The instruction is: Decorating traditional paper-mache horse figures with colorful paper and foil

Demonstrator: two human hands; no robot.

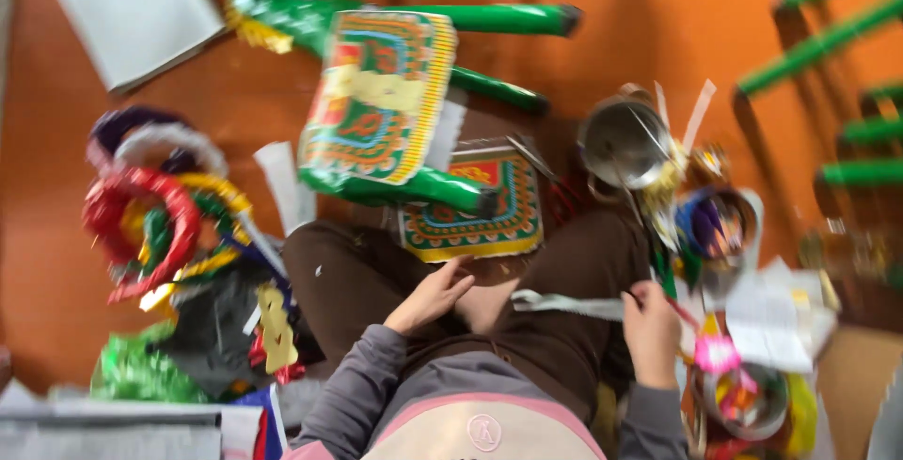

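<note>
I sit cross-legged on an orange floor. My left hand [431, 296] rests on my brown trouser leg with fingers loosely apart, holding nothing, just below a flat patterned paper square [475, 211]. My right hand [649, 328] pinches one end of a thin silvery paper strip [564, 305] that stretches across my lap. In front of me lies a green foil-wrapped frame [442, 187] carrying a colourful patterned panel [376, 93]. The picture is blurred by motion.
A metal bowl [623, 143] and small pots of coloured bits [715, 225] stand at the right. Foil rings in red, gold and purple [150, 211] pile at the left. More green foil-wrapped poles [828, 46] stand far right. White paper [132, 8] lies top left.
</note>
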